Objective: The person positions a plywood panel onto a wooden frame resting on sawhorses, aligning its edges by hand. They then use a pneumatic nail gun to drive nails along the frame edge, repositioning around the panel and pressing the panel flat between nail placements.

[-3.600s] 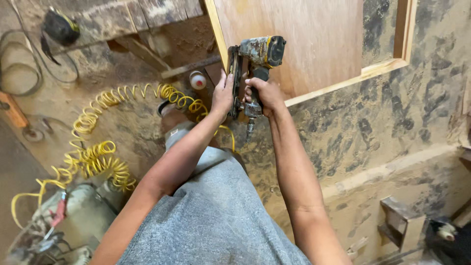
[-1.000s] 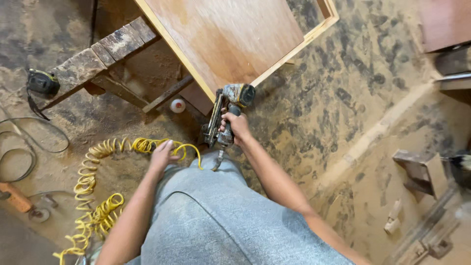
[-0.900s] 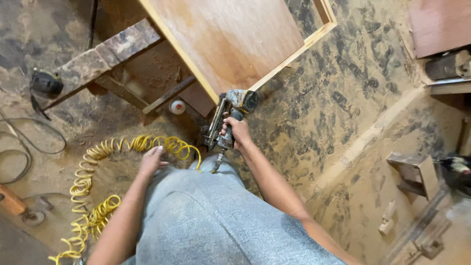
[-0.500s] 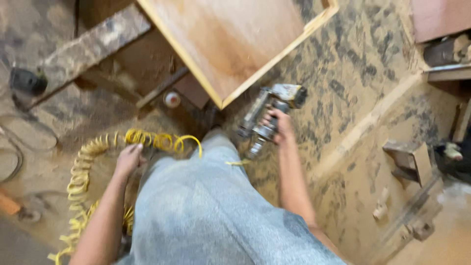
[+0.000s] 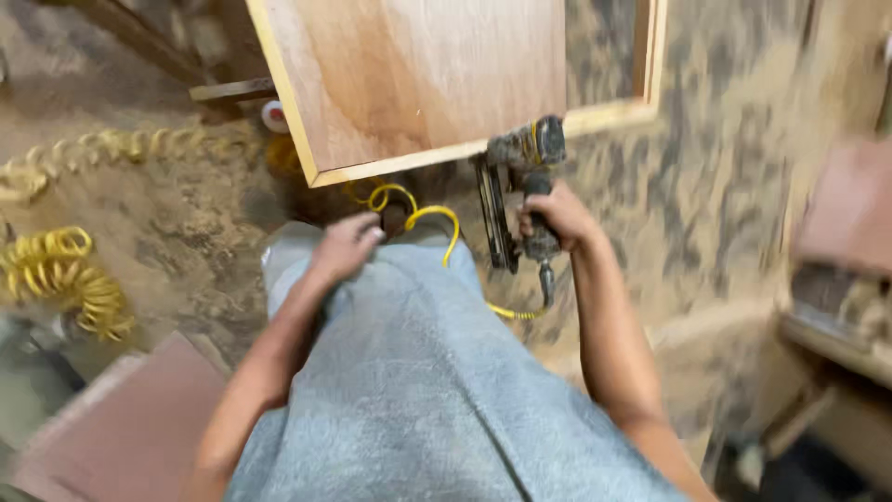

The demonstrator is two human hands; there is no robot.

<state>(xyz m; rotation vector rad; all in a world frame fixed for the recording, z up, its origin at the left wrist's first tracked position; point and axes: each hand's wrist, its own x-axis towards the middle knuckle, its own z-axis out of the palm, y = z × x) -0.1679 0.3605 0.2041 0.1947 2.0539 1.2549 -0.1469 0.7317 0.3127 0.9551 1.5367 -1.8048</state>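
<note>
The right hand [image 5: 556, 216] is clamped around the grip of a nail gun [image 5: 520, 191], whose head touches or sits just beside the near edge of a framed plywood panel [image 5: 418, 79]. The left hand [image 5: 346, 246] holds nothing; its fingers curl loosely over the grey-clad knee, well apart from the tool. A yellow air hose [image 5: 432, 216] loops between the two hands and runs to the base of the gun's grip. Farther left, the coiled part of the hose [image 5: 65, 274] lies on the dusty floor [image 5: 186, 232]. A small white roll [image 5: 274, 115] sits just beside the panel's left edge. A reddish board [image 5: 139, 418] lies near left. The picture is blurred, and no containers can be made out.
</note>
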